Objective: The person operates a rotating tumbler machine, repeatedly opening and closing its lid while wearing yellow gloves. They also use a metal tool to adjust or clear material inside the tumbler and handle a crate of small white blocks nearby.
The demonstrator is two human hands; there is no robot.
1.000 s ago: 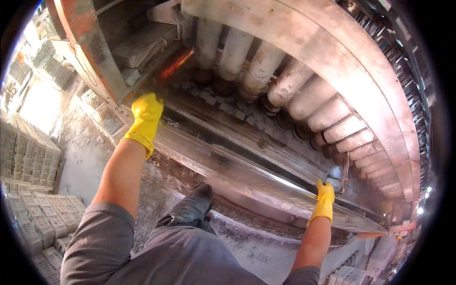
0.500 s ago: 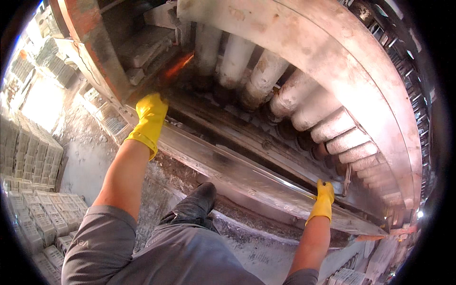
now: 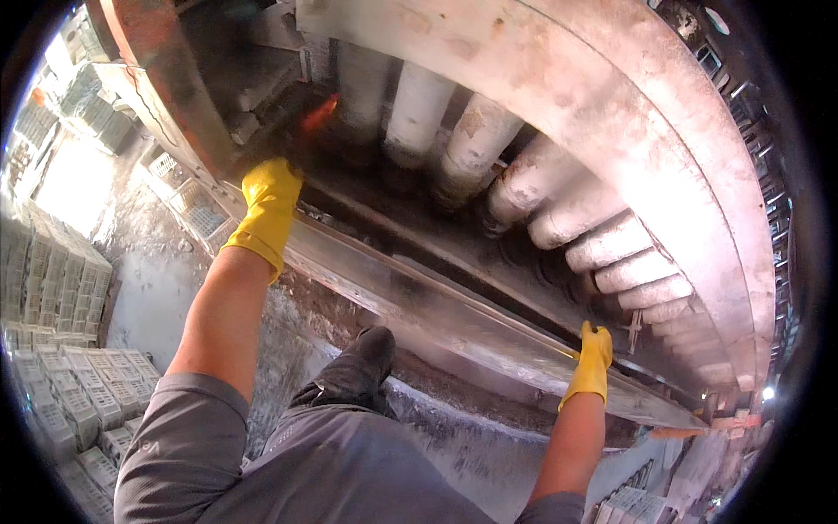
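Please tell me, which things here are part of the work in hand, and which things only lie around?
In use:
left hand and right hand, both on the long metal rail
pale rollers behind it

Lying about:
stacked grey crates
black shoe

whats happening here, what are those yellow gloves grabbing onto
A person in yellow rubber gloves stands at a big dusty machine with a row of pale cylinders under a curved hood. The left hand rests on the far end of a long metal board that runs along the front; the right hand grips the same board near its other end. One dark shoe is planted just below it. Stacks of grey concrete blocks sit on the left.
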